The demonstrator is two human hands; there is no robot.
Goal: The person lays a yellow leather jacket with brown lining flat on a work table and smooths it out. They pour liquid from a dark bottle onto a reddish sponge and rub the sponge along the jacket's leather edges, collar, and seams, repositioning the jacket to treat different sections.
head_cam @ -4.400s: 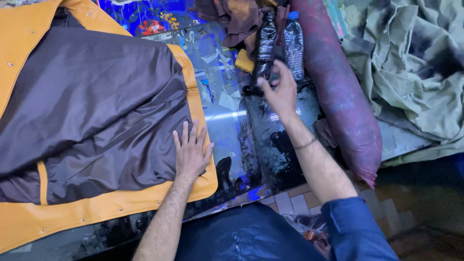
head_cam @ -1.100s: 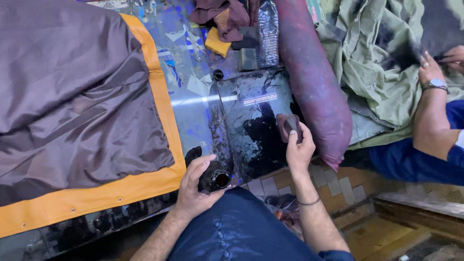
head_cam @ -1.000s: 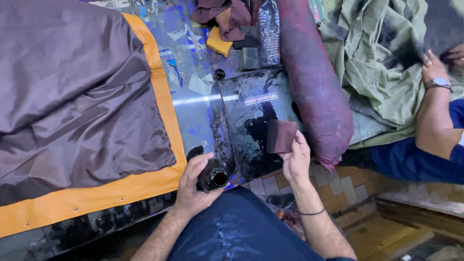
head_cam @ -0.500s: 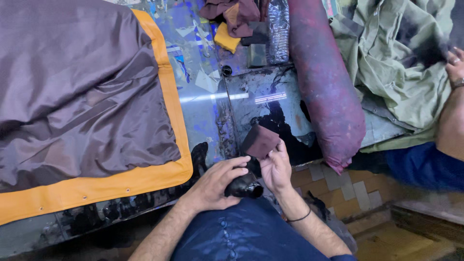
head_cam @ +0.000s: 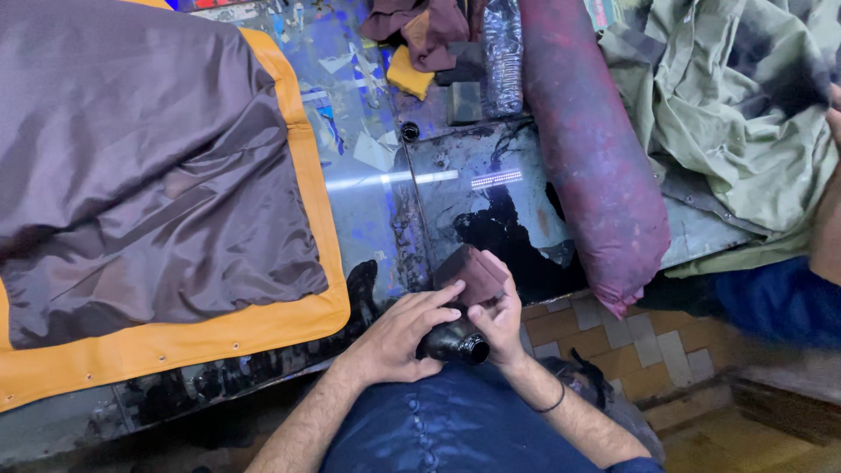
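1. I see my left hand (head_cam: 399,337) wrapped around a small dark glossy bottle (head_cam: 455,343), its grip clenched on the body, with the open mouth tipped toward my lap.
2. My right hand (head_cam: 501,317) pinches a folded maroon sponge pad (head_cam: 473,273) between thumb and fingers, held just above the bottle and touching its upper side.
3. Both hands sit close together at the near edge of the stained, glossy counter (head_cam: 368,188), over my blue garment (head_cam: 438,420).
4. A black ink puddle (head_cam: 499,236) spreads on the counter just beyond the pad.
5. To the left lies a large brown fabric sheet with an orange border (head_cam: 158,175), spread flat and well apart from my hands.
6. To the right rests a long reddish-purple padded roll (head_cam: 587,149), lying along the counter, with crumpled olive-green cloth (head_cam: 727,105) beside it.
7. At the far edge I make out a clear plastic bottle (head_cam: 501,52) lying next to the roll, a yellow sponge piece (head_cam: 410,81), and dark rags (head_cam: 420,22).
8. Another person's arm (head_cam: 828,236) shows at the right frame edge, above blue clothing.
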